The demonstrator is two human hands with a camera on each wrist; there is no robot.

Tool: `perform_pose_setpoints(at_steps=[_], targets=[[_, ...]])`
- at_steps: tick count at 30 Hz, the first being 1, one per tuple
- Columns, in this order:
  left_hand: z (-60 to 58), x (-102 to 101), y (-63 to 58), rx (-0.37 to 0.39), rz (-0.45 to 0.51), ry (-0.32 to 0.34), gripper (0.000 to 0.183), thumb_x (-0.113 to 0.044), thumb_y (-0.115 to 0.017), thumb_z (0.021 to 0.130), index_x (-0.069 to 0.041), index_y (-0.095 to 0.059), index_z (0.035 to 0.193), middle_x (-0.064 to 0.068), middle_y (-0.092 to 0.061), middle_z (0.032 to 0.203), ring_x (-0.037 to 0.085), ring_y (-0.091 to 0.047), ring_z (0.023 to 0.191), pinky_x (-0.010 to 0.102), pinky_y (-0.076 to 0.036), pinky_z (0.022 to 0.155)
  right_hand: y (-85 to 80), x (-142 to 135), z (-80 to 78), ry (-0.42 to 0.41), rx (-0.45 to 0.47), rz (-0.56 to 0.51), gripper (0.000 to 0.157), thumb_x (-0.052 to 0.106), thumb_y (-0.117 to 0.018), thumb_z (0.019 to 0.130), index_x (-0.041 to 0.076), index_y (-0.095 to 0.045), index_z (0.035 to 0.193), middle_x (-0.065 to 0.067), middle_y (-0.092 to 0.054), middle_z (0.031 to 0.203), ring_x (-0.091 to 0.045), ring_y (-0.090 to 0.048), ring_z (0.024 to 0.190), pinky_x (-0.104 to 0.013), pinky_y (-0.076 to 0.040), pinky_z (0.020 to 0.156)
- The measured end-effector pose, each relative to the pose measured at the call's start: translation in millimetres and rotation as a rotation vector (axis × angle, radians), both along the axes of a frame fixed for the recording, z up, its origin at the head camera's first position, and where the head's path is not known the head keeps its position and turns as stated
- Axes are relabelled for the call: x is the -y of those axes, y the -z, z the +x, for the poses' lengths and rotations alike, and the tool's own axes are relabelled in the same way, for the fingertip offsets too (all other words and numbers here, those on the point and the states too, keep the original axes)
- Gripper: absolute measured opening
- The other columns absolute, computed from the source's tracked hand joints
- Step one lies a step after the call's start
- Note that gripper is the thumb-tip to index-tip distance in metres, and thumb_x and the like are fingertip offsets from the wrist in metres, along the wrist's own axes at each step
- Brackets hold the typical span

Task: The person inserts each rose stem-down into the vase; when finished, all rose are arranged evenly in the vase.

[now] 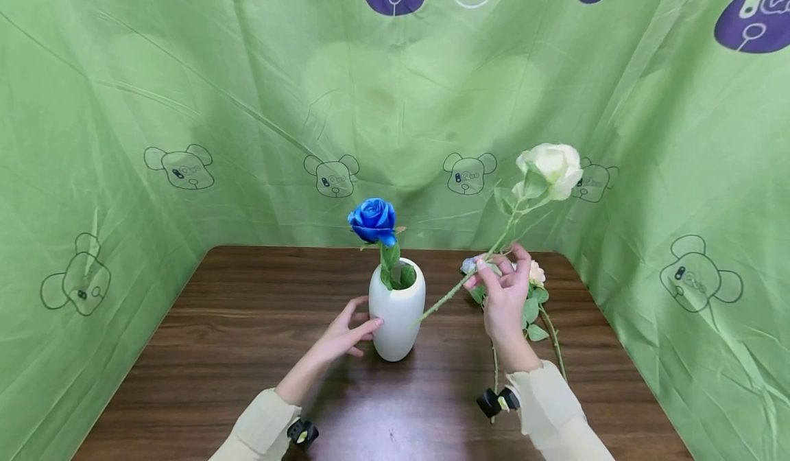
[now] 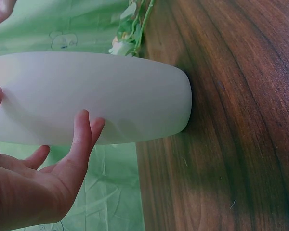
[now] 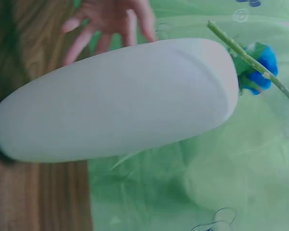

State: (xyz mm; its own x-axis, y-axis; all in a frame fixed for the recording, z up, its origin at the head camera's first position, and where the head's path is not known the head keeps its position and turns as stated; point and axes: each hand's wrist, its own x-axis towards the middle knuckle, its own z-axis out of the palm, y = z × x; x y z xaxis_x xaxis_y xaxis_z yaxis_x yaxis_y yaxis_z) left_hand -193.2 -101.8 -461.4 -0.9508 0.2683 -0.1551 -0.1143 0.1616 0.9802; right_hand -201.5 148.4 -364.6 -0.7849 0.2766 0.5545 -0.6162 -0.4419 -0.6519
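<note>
A white vase (image 1: 395, 324) stands upright on the table with a blue rose (image 1: 373, 221) in its mouth, the bloom leaning left over the rim. My left hand (image 1: 347, 331) is at the vase's left side, fingers spread and fingertips right at its wall. In the left wrist view the left hand's fingers (image 2: 81, 132) overlap the vase's surface. My right hand (image 1: 507, 293) pinches the thorny green stem of a white rose (image 1: 555, 169) between thumb and fingers. That rose is tilted, bloom up to the right, its stem's lower end overlapping the vase's side in the head view.
Behind and under my right hand lie more flowers on the dark wooden table (image 1: 247, 324): a pale pink bloom (image 1: 537, 274) and a light blue bloom (image 1: 470, 265), with leafy stems. A green printed cloth (image 1: 259, 118) encloses the table's back and sides.
</note>
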Motion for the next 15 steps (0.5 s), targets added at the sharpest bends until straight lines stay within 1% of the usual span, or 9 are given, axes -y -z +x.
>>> perform_pose_setpoints(at_steps=[3,7,10,13,15], targets=[[0.0,0.3,0.1,-0.001,0.001,0.002,0.066,-0.039,-0.061,0.081,-0.015,-0.028,0.133,0.026,-0.040,0.124,0.036,-0.055,0.094,0.045,-0.049,0.060,-12.0,3.6,-4.8,0.014,-0.035,-0.072,0.044,-0.013,-0.051,0.081,0.005,-0.029,0.114,-0.014,-0.054,0.080,-0.019,-0.055,0.047,-0.025,-0.048,0.046],[0.8,0.7,-2.4,0.007,0.005,0.008,0.066,-0.038,-0.061,0.082,-0.015,-0.027,0.134,0.026,-0.039,0.125,0.037,-0.054,0.095,0.045,-0.049,0.060,-22.8,8.1,-13.4,0.063,-0.061,-0.102,0.046,-0.013,-0.052,0.081,0.006,-0.028,0.116,-0.015,-0.054,0.081,-0.019,-0.055,0.048,-0.026,-0.048,0.048],[3.8,0.1,-10.1,0.011,0.012,0.016,0.066,-0.035,-0.060,0.083,-0.013,-0.026,0.135,0.027,-0.039,0.125,0.039,-0.053,0.096,0.044,-0.049,0.060,-26.0,11.3,-19.7,0.099,-0.066,-0.074,0.047,-0.011,-0.054,0.081,0.007,-0.029,0.116,-0.016,-0.054,0.084,-0.020,-0.055,0.049,-0.027,-0.049,0.050],[9.2,-1.1,-21.5,0.011,0.015,0.025,0.065,-0.032,-0.059,0.084,-0.010,-0.025,0.135,0.029,-0.038,0.125,0.042,-0.051,0.098,0.045,-0.049,0.061,-24.6,14.2,-25.7,0.126,-0.068,-0.003,0.047,-0.009,-0.055,0.082,0.008,-0.029,0.118,-0.016,-0.053,0.086,-0.020,-0.056,0.051,-0.028,-0.049,0.051],[12.6,-1.9,-28.5,0.010,0.009,0.029,0.065,-0.031,-0.059,0.085,-0.009,-0.025,0.135,0.029,-0.038,0.125,0.043,-0.051,0.098,0.045,-0.049,0.062,-21.9,16.3,-29.0,0.123,-0.079,0.047,0.048,-0.008,-0.055,0.082,0.008,-0.029,0.119,-0.016,-0.053,0.088,-0.020,-0.057,0.053,-0.029,-0.050,0.052]])
